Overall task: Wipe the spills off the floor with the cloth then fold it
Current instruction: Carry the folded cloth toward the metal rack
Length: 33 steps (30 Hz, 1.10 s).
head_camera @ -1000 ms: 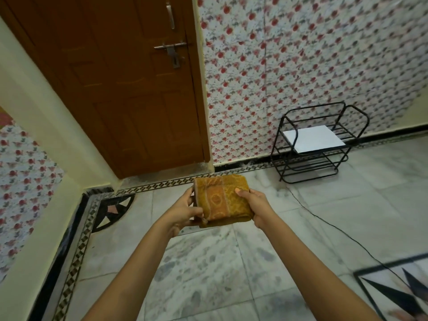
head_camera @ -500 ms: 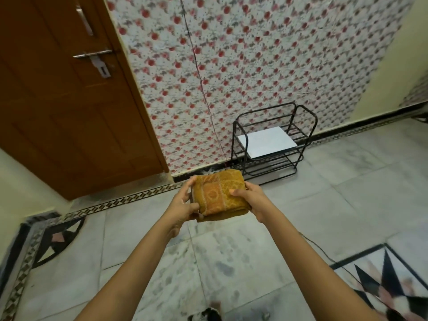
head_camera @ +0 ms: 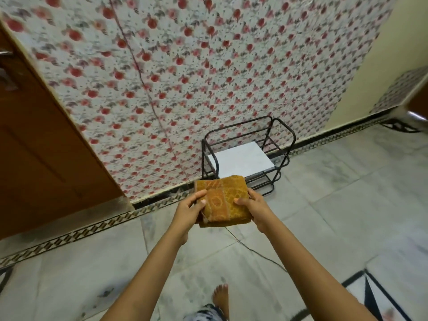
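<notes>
The cloth (head_camera: pixel 225 201) is an orange-yellow patterned towel folded into a thick square. I hold it in the air in front of me, above the marble floor (head_camera: pixel 335 205). My left hand (head_camera: pixel 188 210) grips its left edge, thumb on top. At the right edge my right hand (head_camera: pixel 254 208) pinches it the same way. I see no spill on the visible floor.
A black wire rack (head_camera: pixel 249 156) with a white board on its shelf stands against the flowered wall, just beyond the cloth. A thin black cable (head_camera: pixel 254 252) runs across the floor. A wooden door (head_camera: pixel 46 147) is at the left. My bare foot (head_camera: pixel 221 297) shows below.
The view has swung right and nearer to the rack. Both hands still hold the folded cloth, which now lines up in front of the rack. My foot has come into view.
</notes>
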Motion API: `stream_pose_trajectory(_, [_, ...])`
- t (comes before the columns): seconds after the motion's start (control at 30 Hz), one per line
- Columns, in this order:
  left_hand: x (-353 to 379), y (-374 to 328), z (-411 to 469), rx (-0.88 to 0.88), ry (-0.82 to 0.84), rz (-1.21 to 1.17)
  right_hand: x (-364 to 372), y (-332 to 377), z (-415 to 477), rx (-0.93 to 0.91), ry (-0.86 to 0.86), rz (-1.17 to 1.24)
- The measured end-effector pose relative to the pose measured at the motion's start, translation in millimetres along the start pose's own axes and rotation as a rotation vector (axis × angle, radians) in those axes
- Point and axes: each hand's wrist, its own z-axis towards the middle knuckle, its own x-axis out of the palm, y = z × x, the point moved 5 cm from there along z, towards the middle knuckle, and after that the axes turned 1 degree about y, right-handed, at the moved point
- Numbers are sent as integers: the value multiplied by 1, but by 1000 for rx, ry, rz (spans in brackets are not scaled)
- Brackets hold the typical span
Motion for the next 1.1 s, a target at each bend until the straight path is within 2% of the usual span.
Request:
stream_pose_trajectory(0.23, [54,-47,117,0,165,153,-49,62,99,1,-55,-18])
stream_pose_trajectory(0.37, [82,-60,183,-27,196,203,-75,77,157,59,-73,-6])
stream_pose_trajectory(0.6, [135,-60,314,-88,101,208,-124,98,293,124,11,-102])
stream_pose_trajectory(0.77, [176,-53,408,-161,16,182,-162,106,403,181,-46,-197])
stream_pose_trajectory(0.93, [199,-16,515,-176,-74,171,-183,88,522,204,-48,-328])
stream_pose_trajectory(1.1, [204,38,605,-214,-176,182,-184,52,628,163,36,-381])
